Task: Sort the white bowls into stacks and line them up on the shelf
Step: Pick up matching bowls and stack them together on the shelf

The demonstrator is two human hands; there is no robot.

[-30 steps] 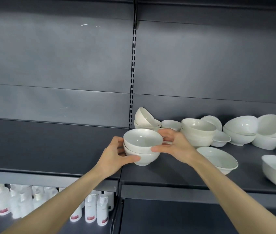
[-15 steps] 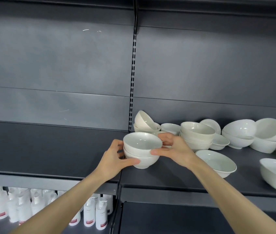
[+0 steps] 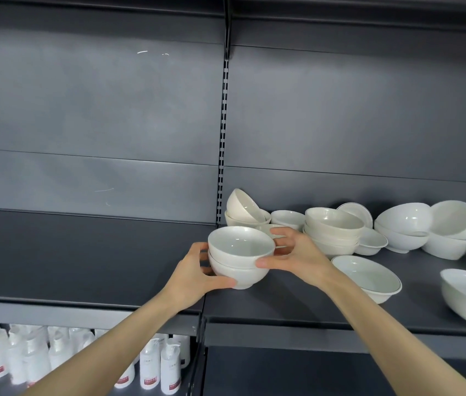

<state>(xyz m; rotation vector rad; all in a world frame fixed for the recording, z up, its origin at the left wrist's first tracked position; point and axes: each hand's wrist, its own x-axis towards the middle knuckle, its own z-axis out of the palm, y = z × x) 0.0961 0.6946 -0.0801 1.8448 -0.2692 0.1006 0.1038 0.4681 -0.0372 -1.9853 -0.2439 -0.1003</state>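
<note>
Delta over the last second: close to nil. Two-bowl stack [image 3: 240, 254] sits where it was, at the left edge of the right-hand shelf [image 3: 283, 305] board, just right of the seam and nearer the front edge than the back. Only the view has tipped up a bit; the stack hasn't shifted against the bowls behind it.

Left hand [image 3: 194, 277] still wraps the lower bowl from the left. Its thumb has slid a touch lower, now by the foot. Right hand [image 3: 300, 252] still pinches from the right, thumb on the front where the two bowls meet and fingers behind the rim. Both hands hold the stack, neither is opening.

The foot looks down on the shelf, but I can't confirm contact from this angle.

Read: placing or squaring, not carrying. The top bowl looks nested and level, so this stack is probably one release away from done.

Rest is unsorted and unchanged:
- tilted bowl [image 3: 243, 207] leaning in another, at the back just behind the stack
- taller stack [image 3: 333, 232] just right of the right hand
- shallow bowl [image 3: 366, 274] nearer the front edge
- bigger bowls [image 3: 403, 221] piled loosely toward the right end

Left shelf board [image 3: 83, 252] carries no bowls, so the line-up has barely started.

Risk: the right-hand fingers sit close to the small bowls behind, so pull out with care.
</note>
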